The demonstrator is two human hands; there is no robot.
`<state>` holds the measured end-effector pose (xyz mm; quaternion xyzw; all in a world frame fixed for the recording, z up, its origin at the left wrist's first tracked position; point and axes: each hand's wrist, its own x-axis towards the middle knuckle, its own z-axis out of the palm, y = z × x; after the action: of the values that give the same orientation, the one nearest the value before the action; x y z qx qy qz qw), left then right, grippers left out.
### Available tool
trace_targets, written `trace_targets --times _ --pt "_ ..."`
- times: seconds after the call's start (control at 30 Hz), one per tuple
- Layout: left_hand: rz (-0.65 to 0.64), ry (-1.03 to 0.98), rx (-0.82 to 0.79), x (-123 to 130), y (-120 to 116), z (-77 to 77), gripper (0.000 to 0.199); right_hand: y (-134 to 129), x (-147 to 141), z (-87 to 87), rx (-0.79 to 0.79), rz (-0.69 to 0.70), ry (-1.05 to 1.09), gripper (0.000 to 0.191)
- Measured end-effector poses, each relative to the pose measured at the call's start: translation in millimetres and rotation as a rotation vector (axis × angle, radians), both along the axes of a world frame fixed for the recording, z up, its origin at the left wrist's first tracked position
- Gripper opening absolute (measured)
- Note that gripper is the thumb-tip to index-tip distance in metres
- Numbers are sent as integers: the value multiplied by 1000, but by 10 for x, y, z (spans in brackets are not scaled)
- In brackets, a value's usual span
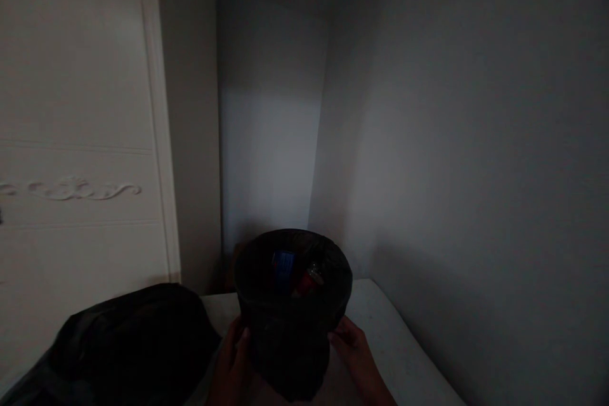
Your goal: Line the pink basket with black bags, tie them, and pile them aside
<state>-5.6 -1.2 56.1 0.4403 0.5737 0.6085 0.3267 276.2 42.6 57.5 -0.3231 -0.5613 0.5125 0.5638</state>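
A round bin lined with a black trash bag (290, 336) stands in front of me, the bag folded over its rim. Inside it lie a blue packet (283, 265) and a red can (311, 276) with a silvery end. On the bin's left side my left hand (233, 355) grips the bag, thumb and fingers closed on its edge. My right hand (352, 349) pinches the bag on the opposite side. The dim light hides the bin's lower part and much of its inside.
A dark bundle, perhaps another black bag (133, 342), lies at the lower left. Beneath the bin is a pale mattress-like surface (399, 342). A white wardrobe (76, 95) rises on the left, and a bare wall (466, 139) borders the right.
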Motion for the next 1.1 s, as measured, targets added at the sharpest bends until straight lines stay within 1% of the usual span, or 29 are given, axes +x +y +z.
trace_targets --times 0.13,0.27,0.37,0.47,0.6,0.7,0.8,0.97,1.1 --pt "-26 4 6 22 -31 43 56 6 10 -25 -10 12 -2 45" --pt "-14 -11 -14 46 -74 131 57 33 12 -62 -18 -1 0 46" --pt "-20 -29 -2 57 -82 166 59 42 11 -63 -7 2 12 46" --pt "-23 -37 2 62 -71 160 62 38 18 -65 6 9 -8 45" --pt "-14 -31 -15 60 -60 139 66 46 31 -111 -5 -18 -25 45" --pt "-25 -31 2 57 -56 152 59 60 30 -135 -5 5 -11 46" --pt "-11 -12 27 50 -54 181 53 55 20 -109 5 23 -2 44" --pt "0 40 48 48 -79 219 52 18 8 -43 8 26 10 42" --pt "10 -1 35 54 -81 206 50 32 14 -76 1 38 15 43"
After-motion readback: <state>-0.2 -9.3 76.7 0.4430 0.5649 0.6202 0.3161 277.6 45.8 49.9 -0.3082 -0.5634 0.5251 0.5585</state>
